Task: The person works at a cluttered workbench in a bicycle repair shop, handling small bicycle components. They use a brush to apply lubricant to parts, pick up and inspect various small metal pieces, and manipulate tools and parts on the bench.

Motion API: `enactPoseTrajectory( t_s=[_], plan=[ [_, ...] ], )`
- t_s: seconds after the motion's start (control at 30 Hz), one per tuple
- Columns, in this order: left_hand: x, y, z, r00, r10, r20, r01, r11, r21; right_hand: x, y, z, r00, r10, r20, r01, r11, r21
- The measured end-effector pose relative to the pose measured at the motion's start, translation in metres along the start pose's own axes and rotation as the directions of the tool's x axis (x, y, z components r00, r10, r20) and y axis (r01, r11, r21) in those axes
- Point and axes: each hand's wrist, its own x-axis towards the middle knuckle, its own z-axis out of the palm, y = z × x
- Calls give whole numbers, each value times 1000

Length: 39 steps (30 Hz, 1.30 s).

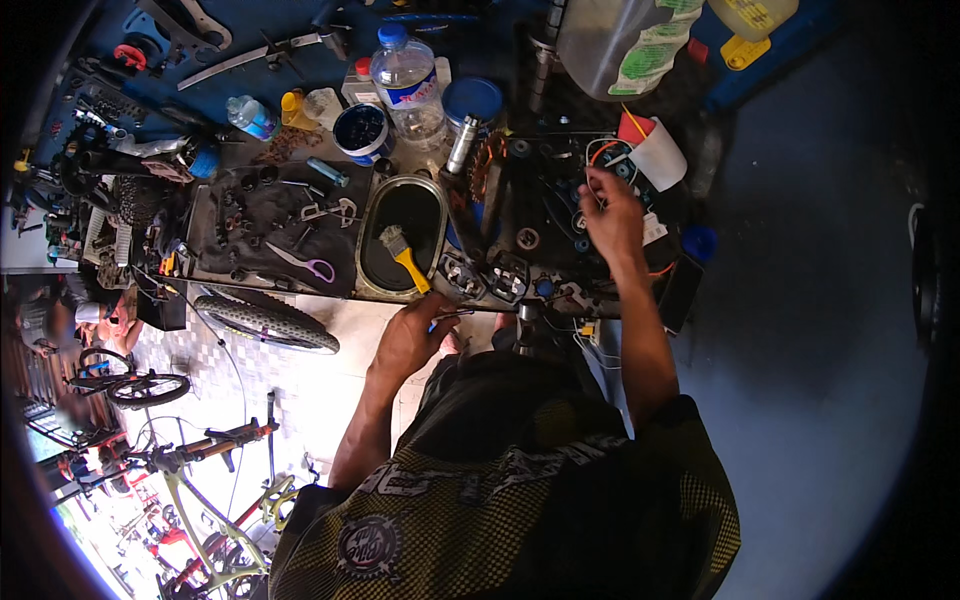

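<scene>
My left hand [405,338] is closed at the front edge of the workbench, on a slim metal tool [458,314] with a blue part. Just beyond it, a paintbrush [411,268] with a yellow handle lies in an oval metal tray [366,245] of dark liquid. My right hand [614,218] reaches over the bench's right side, fingers bent together among thin cables and small blue and dark parts. What its fingers hold, if anything, is too small to tell. Close by is a tilted white cup [662,156]. Two bike pedals [508,277] sit between my hands.
Purple-handled scissors [318,268] and small tools lie on a dark mat at left. A clear bottle [408,95], an open tub [363,133] and a large jug [610,45] stand at the back. A bike tyre [270,322] and a bike frame [205,520] are on the left.
</scene>
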Motion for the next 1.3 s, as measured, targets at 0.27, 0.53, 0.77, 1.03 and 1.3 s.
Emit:
enactPoseTrajectory(
  t_s=[0.27, 0.53, 0.77, 1.03, 1.3],
  plan=[
    [-3, -10, -1, 998, -53, 28, 52, 998, 22, -25, 35, -66, 993, 78, 89, -62, 982, -177],
    [20, 2, 4, 996, 14, 83, -17, 999, 42, -77, 36, -65, 997, 7, 83, 14, 968, -250],
    [29, 3, 12, 991, 45, 129, -50, 998, 32, -115, -4, -71, 898, 180, 401, -102, 973, -208],
    [31, 7, 12, 988, 38, 149, -44, 998, 35, -145, 4, -69, 887, 133, 441, -30, 972, -232],
    [28, 9, 13, 988, 11, 156, -18, 999, 45, -156, -4, -69, 795, 231, 561, -43, 944, -327]
  ],
)
